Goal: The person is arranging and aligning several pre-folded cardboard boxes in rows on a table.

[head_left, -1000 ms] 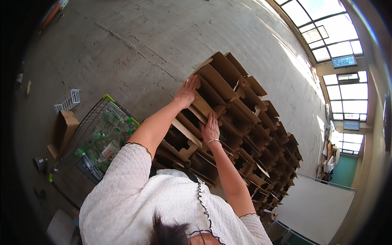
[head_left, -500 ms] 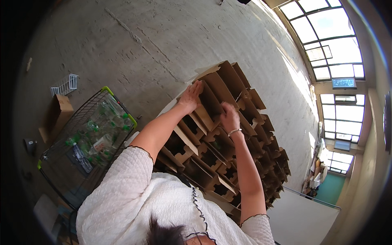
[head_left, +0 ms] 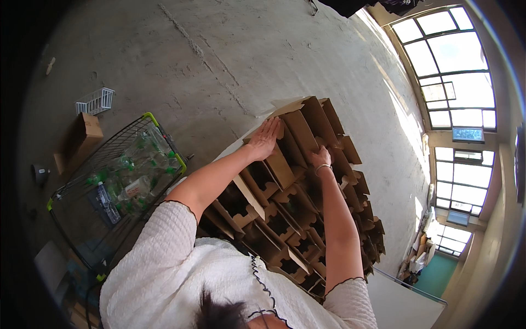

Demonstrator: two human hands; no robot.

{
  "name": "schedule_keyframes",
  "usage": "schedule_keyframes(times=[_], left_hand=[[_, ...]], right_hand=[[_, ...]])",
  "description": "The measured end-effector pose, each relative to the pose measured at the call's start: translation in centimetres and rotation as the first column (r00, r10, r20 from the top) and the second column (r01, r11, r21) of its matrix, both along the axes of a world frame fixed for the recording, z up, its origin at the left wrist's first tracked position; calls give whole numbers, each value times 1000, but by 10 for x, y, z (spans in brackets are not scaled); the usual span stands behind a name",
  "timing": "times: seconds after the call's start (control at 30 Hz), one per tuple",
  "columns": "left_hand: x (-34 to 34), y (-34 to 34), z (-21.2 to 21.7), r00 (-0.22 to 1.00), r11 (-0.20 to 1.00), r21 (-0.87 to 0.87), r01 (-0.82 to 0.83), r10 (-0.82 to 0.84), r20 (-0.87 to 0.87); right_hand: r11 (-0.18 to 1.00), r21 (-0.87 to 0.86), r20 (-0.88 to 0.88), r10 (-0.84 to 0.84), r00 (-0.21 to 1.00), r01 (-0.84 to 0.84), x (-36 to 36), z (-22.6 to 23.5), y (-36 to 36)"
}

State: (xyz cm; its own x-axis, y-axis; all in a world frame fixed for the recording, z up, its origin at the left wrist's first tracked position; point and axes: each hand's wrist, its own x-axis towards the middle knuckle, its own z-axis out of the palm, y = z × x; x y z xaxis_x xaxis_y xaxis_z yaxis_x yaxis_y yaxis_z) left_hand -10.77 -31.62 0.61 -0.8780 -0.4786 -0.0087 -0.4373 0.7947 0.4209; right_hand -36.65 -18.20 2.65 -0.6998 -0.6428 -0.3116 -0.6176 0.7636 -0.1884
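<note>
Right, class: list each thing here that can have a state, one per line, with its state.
Cardboard boxes: open, flaps up, packed in rows.
Left hand: flat, pressing a box flap.
Right hand: fingers curled on a flap.
Wire cart: loaded with clear bottles.
White basket: on the floor.

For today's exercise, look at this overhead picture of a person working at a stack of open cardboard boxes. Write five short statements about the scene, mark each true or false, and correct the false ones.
1. The left hand lies flat on a flap of the cardboard boxes. True.
2. The right hand holds a green bottle. False: it rests on the cardboard, holding no bottle.
3. A wire cart with clear plastic bottles stands to the person's left. True.
4. The cardboard boxes are taped shut. False: their flaps stand open, showing empty compartments.
5. The small white wire basket sits on top of the boxes. False: it sits on the concrete floor, beyond the cart.
</note>
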Motion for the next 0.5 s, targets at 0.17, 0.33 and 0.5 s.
schedule_keyframes(times=[0.17, 0.33, 0.5], left_hand=[[-43, -25, 28, 986, 979, 206, 7, 27, -162], [-78, -54, -6, 915, 885, 462, -61, 235, -328], [-85, -65, 2, 948, 831, 553, -60, 221, -228]], right_hand=[[989, 35, 23, 141, 990, -142, -12, -3, 9], [994, 9, 106, 104, 989, -106, 4, 14, 4], [963, -25, 72, 270, 960, -269, 11, 22, 17]])
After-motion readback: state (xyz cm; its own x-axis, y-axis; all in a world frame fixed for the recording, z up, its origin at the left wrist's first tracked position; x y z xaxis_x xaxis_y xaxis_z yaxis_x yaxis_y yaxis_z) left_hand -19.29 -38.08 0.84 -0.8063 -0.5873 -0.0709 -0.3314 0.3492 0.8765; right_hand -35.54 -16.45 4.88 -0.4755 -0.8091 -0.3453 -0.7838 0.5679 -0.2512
